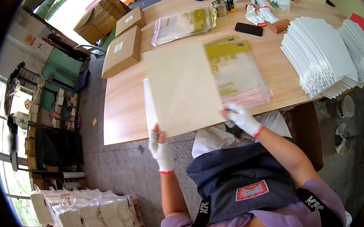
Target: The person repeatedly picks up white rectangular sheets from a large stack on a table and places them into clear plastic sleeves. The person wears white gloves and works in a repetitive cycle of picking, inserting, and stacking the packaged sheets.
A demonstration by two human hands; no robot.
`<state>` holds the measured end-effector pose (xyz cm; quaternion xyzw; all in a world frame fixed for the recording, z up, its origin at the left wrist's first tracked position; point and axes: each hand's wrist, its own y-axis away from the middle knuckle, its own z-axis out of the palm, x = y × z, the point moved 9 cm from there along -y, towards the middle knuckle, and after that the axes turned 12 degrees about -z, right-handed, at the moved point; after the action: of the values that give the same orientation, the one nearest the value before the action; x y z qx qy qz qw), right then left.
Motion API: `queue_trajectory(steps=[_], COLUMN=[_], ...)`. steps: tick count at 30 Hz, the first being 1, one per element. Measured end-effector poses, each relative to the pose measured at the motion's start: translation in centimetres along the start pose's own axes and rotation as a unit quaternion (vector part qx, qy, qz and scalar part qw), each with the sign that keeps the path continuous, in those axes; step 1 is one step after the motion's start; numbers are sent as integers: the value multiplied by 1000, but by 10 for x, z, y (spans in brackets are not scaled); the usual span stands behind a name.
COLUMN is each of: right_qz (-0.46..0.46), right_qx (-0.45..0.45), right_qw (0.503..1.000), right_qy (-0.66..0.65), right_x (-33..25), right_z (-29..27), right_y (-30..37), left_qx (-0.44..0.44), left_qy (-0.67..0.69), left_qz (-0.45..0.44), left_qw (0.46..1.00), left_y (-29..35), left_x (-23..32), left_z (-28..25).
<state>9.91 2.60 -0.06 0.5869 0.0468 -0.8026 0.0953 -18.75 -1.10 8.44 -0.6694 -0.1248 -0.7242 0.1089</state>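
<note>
Both gloved hands, left hand (pixel 161 150) and right hand (pixel 243 118), grasp one beige card (pixel 182 88) at frame centre. Many white cards (pixel 321 56) wait at right; printed clear bags (pixel 237 70) lie behind it, so much work seems left.

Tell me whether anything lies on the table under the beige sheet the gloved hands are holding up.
Yes. The left hand and right hand hold the beige sheet over the table; beneath its right side lies a stack of clear printed bags.
</note>
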Motion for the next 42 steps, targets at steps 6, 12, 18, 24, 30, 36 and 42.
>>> queue_trajectory(steps=[6,12,18,24,30,36,42], right_qz=[-59,-47,-219,-135,-55,-71,-114], right_qx=[-86,-20,347,534,547,548,473], right_qw=[879,996,874,808,830,830,849], right_qy=[466,80,259,208,95,68,-206], right_x=[8,-24,-173,-233,-232,-230,-199], right_z=[69,9,-192,-326,-342,-348,-325], right_y=[-45,-4,137,212,201,193,192], left_qx=[79,164,212,109,-56,-248,-290], left_qy=[-388,-27,-121,-194,-234,-477,-643], left_qz=[-17,36,150,234,310,358,294], left_qw=[918,985,958,946,920,764,645], left_y=[-53,-48,-7,12,26,18,-3], left_x=[-60,-92,-31,16,18,-24,-90], left_z=[-77,-109,-106,-11,107,248,281])
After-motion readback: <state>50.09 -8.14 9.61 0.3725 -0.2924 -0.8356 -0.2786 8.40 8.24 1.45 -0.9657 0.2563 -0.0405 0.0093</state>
